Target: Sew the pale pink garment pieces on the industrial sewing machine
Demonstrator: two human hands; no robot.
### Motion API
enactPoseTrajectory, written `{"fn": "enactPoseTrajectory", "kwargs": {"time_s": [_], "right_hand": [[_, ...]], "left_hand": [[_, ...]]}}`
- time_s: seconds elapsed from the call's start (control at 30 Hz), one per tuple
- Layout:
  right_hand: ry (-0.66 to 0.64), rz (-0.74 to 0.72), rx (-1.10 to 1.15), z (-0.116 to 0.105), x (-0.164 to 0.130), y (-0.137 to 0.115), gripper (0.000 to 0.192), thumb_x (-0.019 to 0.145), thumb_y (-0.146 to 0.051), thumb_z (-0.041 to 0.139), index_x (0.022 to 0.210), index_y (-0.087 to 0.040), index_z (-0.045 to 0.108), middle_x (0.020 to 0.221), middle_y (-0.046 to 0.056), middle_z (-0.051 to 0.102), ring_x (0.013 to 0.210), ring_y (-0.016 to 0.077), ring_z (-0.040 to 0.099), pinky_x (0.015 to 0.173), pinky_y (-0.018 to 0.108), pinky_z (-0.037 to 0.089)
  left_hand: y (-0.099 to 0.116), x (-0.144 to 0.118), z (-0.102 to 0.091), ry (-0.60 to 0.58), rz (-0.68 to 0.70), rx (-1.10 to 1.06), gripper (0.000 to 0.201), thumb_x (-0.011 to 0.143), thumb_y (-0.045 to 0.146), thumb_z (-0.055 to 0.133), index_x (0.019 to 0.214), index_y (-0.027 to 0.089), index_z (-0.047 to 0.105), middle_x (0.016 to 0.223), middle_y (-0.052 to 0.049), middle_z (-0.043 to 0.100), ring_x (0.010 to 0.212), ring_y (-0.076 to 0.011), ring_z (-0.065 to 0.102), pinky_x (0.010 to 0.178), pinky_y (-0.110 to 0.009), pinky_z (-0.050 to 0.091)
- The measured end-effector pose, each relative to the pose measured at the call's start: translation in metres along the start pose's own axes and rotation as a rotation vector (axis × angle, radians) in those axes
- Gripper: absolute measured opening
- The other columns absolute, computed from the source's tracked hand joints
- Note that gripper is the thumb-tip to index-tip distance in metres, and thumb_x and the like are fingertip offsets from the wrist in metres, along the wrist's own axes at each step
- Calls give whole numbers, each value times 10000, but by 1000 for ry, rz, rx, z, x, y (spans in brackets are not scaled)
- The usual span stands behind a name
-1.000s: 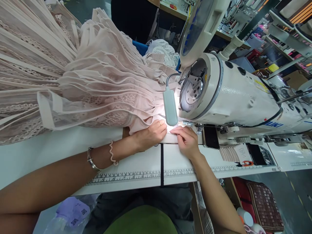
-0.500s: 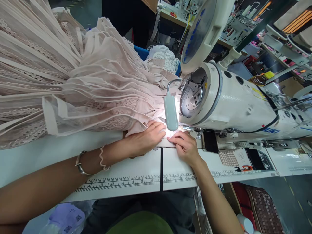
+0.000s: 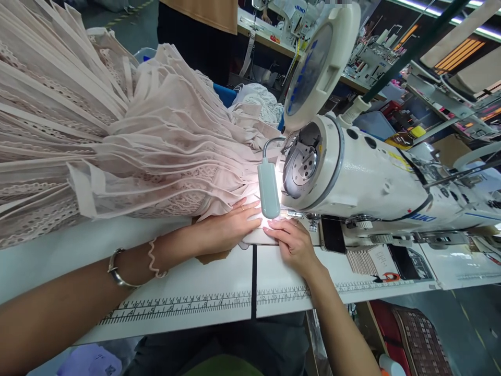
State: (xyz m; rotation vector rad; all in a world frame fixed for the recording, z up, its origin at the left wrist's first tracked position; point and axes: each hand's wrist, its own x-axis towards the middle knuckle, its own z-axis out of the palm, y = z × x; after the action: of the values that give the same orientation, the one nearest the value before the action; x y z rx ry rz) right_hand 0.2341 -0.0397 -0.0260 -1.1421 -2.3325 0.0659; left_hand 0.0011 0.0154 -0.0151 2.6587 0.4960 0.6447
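Note:
A big heap of pale pink pleated fabric [image 3: 129, 136] with lace bands lies across the white table [image 3: 203, 282]. My left hand [image 3: 225, 228] lies flat on the fabric's edge, fingers pointing toward the needle area under the small lit lamp [image 3: 268, 192]. My right hand [image 3: 288, 241] presses with its fingertips on the fabric beside the left, just in front of the white sewing machine [image 3: 368, 177]. The needle itself is hidden behind the lamp.
A printed ruler strip [image 3: 188, 305] runs along the table's front edge. A dark phone [image 3: 332, 235] and paper tags [image 3: 371, 258] lie under the machine arm. Another person [image 3: 199, 31] stands behind the fabric. Other sewing stations crowd the back right.
Both hands have slid slightly left along the table edge with the fabric; the view has shifted upward, showing more of the room behind.

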Motion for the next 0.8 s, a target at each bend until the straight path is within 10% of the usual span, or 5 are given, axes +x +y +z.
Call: {"fn": "enactPoseTrajectory", "kwargs": {"time_s": [0.8], "right_hand": [[-187,208,-265,7,6,-4,501,873,-21,382,1216,-241,674,1041,51,714,917,197,619,896,335,476]], "left_hand": [[-18,10,7,48,-223,-135,132,942,164,456,1029,213,543,934,-17,580,914,-184,561,926,-318,477]]}}
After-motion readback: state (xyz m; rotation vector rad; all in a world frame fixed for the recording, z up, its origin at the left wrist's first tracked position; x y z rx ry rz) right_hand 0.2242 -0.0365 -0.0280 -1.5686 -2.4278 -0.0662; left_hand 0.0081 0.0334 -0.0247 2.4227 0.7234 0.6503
